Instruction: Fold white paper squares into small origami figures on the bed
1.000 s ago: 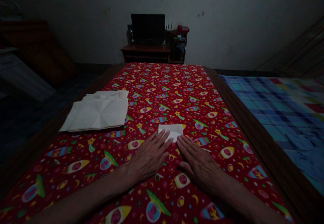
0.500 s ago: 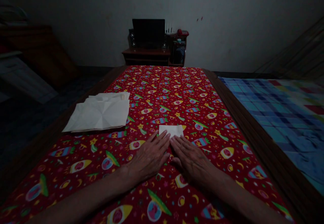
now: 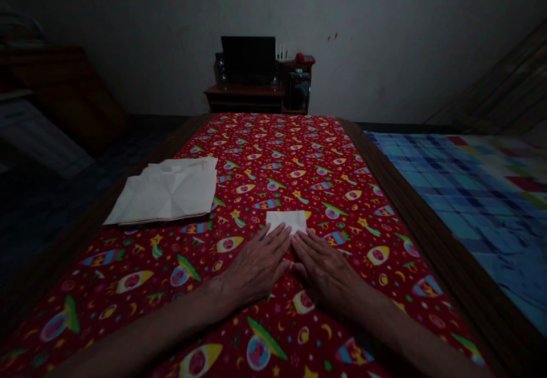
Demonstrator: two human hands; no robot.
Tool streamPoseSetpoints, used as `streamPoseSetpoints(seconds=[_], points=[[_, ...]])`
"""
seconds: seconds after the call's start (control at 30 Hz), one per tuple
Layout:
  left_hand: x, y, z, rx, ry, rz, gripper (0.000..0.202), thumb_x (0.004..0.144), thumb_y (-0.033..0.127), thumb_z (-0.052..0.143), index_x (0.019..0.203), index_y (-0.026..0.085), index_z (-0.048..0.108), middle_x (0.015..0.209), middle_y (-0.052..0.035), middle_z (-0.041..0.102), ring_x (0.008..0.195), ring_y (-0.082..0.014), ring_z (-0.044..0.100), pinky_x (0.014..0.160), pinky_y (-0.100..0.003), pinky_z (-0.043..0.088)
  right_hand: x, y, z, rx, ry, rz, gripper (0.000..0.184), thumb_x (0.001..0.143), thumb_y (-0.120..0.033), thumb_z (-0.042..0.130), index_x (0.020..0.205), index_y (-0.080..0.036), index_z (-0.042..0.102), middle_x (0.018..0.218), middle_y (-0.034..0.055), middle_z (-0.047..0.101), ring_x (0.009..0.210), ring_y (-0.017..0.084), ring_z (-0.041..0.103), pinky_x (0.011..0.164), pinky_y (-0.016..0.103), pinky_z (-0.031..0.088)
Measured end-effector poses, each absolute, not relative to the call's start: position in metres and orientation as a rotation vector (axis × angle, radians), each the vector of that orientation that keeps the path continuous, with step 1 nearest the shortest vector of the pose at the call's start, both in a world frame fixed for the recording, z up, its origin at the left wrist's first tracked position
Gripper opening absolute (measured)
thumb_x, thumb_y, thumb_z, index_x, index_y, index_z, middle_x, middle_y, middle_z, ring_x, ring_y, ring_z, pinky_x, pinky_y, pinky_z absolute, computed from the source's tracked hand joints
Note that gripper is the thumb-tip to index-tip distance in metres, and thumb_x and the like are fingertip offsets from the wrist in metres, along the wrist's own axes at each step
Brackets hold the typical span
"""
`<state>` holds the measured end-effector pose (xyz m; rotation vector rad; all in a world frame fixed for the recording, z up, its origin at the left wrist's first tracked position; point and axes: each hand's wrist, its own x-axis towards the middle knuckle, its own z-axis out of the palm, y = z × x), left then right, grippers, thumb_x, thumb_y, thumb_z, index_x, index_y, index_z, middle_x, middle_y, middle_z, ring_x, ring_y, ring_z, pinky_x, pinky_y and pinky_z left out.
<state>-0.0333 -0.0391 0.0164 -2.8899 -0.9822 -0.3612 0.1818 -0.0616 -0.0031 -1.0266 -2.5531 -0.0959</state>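
Observation:
A small white piece of folded paper lies flat on a red patterned cloth in front of me. My left hand rests with outstretched fingers over the paper's near left part. From the other side, my right hand lays its extended fingertips on the near right part. Both hands are flat, their fingertips almost meeting, and they cover the paper's near edge. To the left is a stack of larger white paper sheets, the top one showing crease lines fanning from its middle.
The cloth covers a long table with dark brown edges. Beyond its far end stand a monitor and a red telephone on a wooden desk. A blue checked sheet spreads at right; a wooden cabinet stands at left.
The view has shifted slightly. My right hand's fingers have slid a little over the paper, nearer to my left hand's fingertips. The paper and the stack stay in place.

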Motion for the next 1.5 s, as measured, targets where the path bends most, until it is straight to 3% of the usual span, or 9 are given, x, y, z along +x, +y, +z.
streamPoseSetpoints(seconds=[0.33,0.5,0.73,0.93,1.1,1.2,1.27,1.37,1.5], points=[[-0.054,-0.039,0.022,-2.854,-1.018,-0.331,0.038,0.094,0.027,0.038,0.130,0.017,0.045,0.138,-0.0082,0.046,0.129,-0.0219,0.040,0.109,-0.044,0.027,0.194,-0.067,0.008,-1.049,-2.467,-0.213,0.034,0.092,-0.019,0.041,0.121,-0.005,0.053,0.116,0.0170,0.062,0.114,0.025,0.054,0.098,0.043,0.046],[-0.058,-0.043,0.016,-2.825,-1.088,-0.392,0.037,0.094,0.026,0.038,0.129,0.016,0.046,0.137,-0.0076,0.047,0.129,-0.0213,0.040,0.109,-0.043,0.029,0.196,-0.060,0.011,-1.129,-2.288,-0.066,0.029,0.091,-0.015,0.041,0.115,-0.012,0.057,0.106,0.0124,0.067,0.098,0.020,0.062,0.084,0.034,0.052],[-0.057,-0.044,0.012,-2.840,-1.121,-0.398,0.039,0.094,0.022,0.037,0.132,0.014,0.043,0.141,-0.0093,0.041,0.133,-0.0234,0.033,0.108,-0.046,0.032,0.189,-0.020,0.006,-1.486,-1.974,0.113,0.026,0.082,-0.034,0.058,0.102,-0.019,0.062,0.086,0.0085,0.064,0.076,0.020,0.060,0.064,0.032,0.048],[-0.058,-0.044,0.014,-2.847,-1.106,-0.480,0.041,0.093,0.018,0.038,0.133,0.014,0.041,0.143,-0.0110,0.037,0.135,-0.0240,0.030,0.107,-0.046,0.034,0.181,-0.016,-0.004,-1.327,-1.844,0.369,0.011,0.083,-0.028,0.055,0.079,-0.020,0.061,0.078,0.0042,0.062,0.070,0.016,0.058,0.060,0.027,0.046],[-0.054,-0.039,0.028,-2.679,-1.107,-0.787,0.050,0.091,0.014,0.041,0.140,0.014,0.029,0.147,-0.0133,0.028,0.137,-0.0254,0.021,0.109,-0.047,0.031,0.178,-0.031,0.013,-1.005,-1.948,0.075,0.008,0.085,-0.016,0.052,0.085,-0.018,0.060,0.082,0.0059,0.063,0.078,0.016,0.059,0.065,0.028,0.048],[-0.050,-0.037,0.040,-2.612,-1.043,-0.900,0.042,0.090,0.017,0.047,0.131,0.015,0.041,0.138,-0.0137,0.040,0.130,-0.0265,0.032,0.106,-0.047,0.035,0.174,-0.041,0.029,-0.862,-2.089,-0.333,0.012,0.085,-0.011,0.052,0.092,-0.016,0.061,0.083,0.0082,0.065,0.090,0.021,0.059,0.071,0.034,0.047],[-0.048,-0.038,0.045,-2.610,-0.943,-0.946,0.025,0.089,0.016,0.048,0.113,0.014,0.055,0.121,-0.0121,0.055,0.118,-0.0247,0.043,0.099,-0.043,0.041,0.173,-0.049,0.035,-0.777,-2.186,-0.500,0.015,0.086,-0.011,0.050,0.096,-0.014,0.061,0.086,0.0100,0.066,0.096,0.023,0.058,0.073,0.036,0.047],[-0.050,-0.043,0.044,-2.627,-0.721,-0.923,0.015,0.090,0.013,0.045,0.093,0.013,0.060,0.096,-0.0080,0.064,0.096,-0.0200,0.053,0.086,-0.036,0.048,0.173,-0.060,0.034,-0.673,-2.324,-0.539,0.020,0.090,-0.011,0.043,0.098,-0.011,0.061,0.092,0.0126,0.067,0.102,0.024,0.057,0.075,0.035,0.047],[-0.056,-0.050,0.042,-2.630,-0.532,-0.868,0.022,0.092,0.010,0.039,0.092,0.012,0.060,0.089,-0.0071,0.066,0.087,-0.0171,0.057,0.076,-0.031,0.050,0.177,-0.065,0.027,-0.715,-2.438,-0.409,0.023,0.092,-0.014,0.039,0.100,-0.010,0.060,0.094,0.0132,0.066,0.100,0.023,0.058,0.071,0.034,0.048]])
